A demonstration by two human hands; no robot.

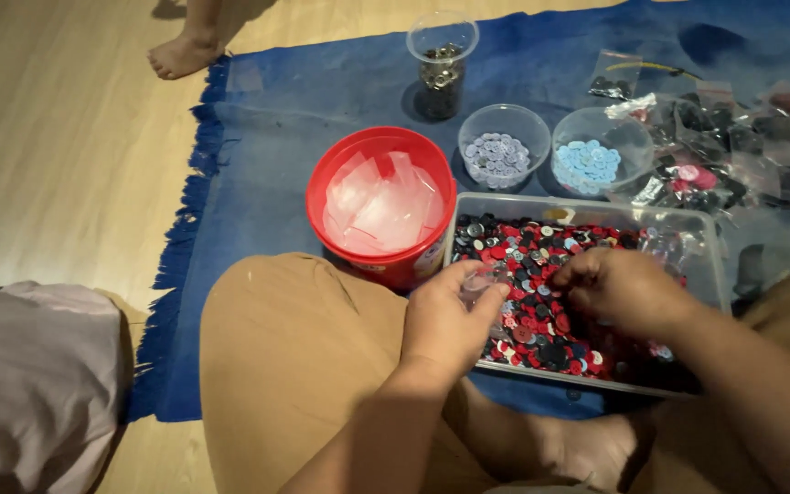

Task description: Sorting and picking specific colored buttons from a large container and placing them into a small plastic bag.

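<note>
A clear rectangular tray full of red, black and grey buttons lies on the blue rug in front of me. My left hand hovers over the tray's near left part, fingers closed on a small clear plastic bag. My right hand rests on the buttons in the middle of the tray, fingertips pinched among them; whether it holds a button is hidden. My knees in tan trousers flank the tray.
A red bucket of clear bags stands left of the tray. Behind it are bowls of grey buttons and light blue buttons, a tall clear cup and a pile of filled bags. Another person's foot stands far left.
</note>
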